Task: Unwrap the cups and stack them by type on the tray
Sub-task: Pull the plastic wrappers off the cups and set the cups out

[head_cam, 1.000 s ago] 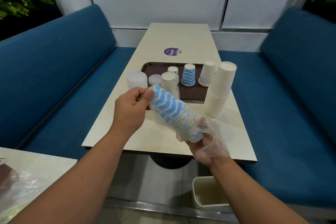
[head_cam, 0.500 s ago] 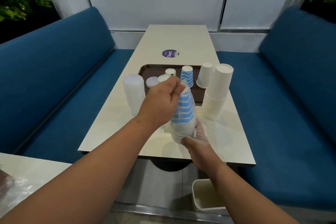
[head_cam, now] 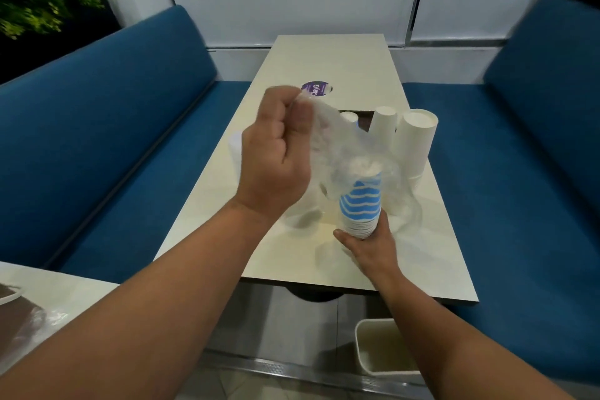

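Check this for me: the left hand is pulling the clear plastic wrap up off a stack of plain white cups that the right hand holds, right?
Not quite. In the head view the left hand pulls the plastic wrap off a blue-and-white striped stack of cups, not plain white, held at its base by the right hand.

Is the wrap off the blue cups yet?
Mostly off: left hand pulls the wrap up, still over the top of the cups held by right hand.

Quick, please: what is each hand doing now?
Left hand: closed, pinching the plastic wrap.
Right hand: closed, grip around the bottom of the blue cup stack.
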The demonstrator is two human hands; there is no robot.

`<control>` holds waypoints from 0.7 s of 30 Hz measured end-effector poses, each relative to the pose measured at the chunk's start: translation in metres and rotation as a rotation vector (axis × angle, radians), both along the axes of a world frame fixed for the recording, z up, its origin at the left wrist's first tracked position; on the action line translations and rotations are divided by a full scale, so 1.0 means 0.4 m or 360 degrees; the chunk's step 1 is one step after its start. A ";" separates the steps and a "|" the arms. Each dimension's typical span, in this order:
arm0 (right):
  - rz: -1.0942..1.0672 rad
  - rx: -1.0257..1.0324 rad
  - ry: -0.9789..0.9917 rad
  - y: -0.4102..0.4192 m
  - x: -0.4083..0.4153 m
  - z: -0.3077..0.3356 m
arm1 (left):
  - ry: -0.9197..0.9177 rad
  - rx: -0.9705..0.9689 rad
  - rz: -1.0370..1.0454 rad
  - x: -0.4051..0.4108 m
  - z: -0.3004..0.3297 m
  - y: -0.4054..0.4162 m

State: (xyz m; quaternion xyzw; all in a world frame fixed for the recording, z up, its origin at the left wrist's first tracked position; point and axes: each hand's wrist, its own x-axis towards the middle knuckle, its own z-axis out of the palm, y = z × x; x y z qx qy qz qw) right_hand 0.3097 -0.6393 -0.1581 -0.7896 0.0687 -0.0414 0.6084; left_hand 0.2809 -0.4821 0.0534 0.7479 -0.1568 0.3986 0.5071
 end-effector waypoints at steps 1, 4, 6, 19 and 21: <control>-0.0036 -0.0002 -0.0004 0.002 0.018 -0.004 | 0.0043 -0.0051 -0.0054 -0.011 -0.007 0.019; -0.0108 -0.0030 -0.0061 0.021 0.064 0.003 | 0.0282 -0.0136 -0.0222 -0.045 -0.048 0.076; -0.0076 -0.0055 -0.0062 0.036 0.092 0.009 | 0.0468 -0.0104 -0.0314 -0.067 -0.080 0.110; -0.0224 -0.0166 -0.0087 0.082 0.187 -0.014 | 0.0898 0.0093 -0.0512 -0.130 -0.155 0.259; -0.0193 -0.0176 -0.0018 0.082 0.155 -0.018 | 0.0874 0.0054 -0.0460 -0.123 -0.141 0.282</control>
